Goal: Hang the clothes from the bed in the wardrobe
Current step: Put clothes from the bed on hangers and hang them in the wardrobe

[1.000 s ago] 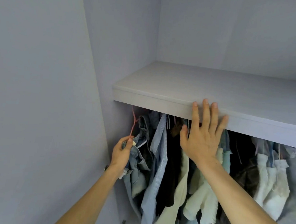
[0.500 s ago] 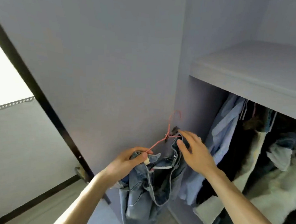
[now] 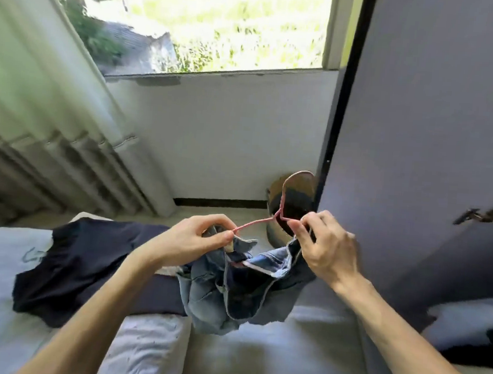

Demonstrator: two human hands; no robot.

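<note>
The left end of the pink hanger [image 3: 254, 223] is pinched, together with a fold of denim waistband, between the thumb and curled forefinger of the left hand [image 3: 190, 240]. The opposite shoulder of the wire, with the other side of the waistband, is pinched by the thumb and fingertips [image 3: 292, 227] of the right hand [image 3: 330, 249]; its other fingers are curled.

Between the two pinches the hanger's long axis is laid from 9 o'clock to 3 o'clock, tilted slightly upward on the right. The neck is set just beside the right hand, and from it the hook [image 3: 282, 193] is turned up toward 12 o'clock.

The denim garment [image 3: 225, 299] is hung bunched at 6 o'clock of both hands, over the bed [image 3: 300, 354]; whether it touches the bed cannot be told. A dark garment [image 3: 88, 260] is spread on the bed at 9 o'clock of the left hand.

The wardrobe door [image 3: 433, 127] is seen at 2 o'clock of the right hand; no rail is shown. The denim is judged not yet hung. Since the hook lies nearer the right hand, the carry toward the wardrobe is probably best led from that side.
</note>
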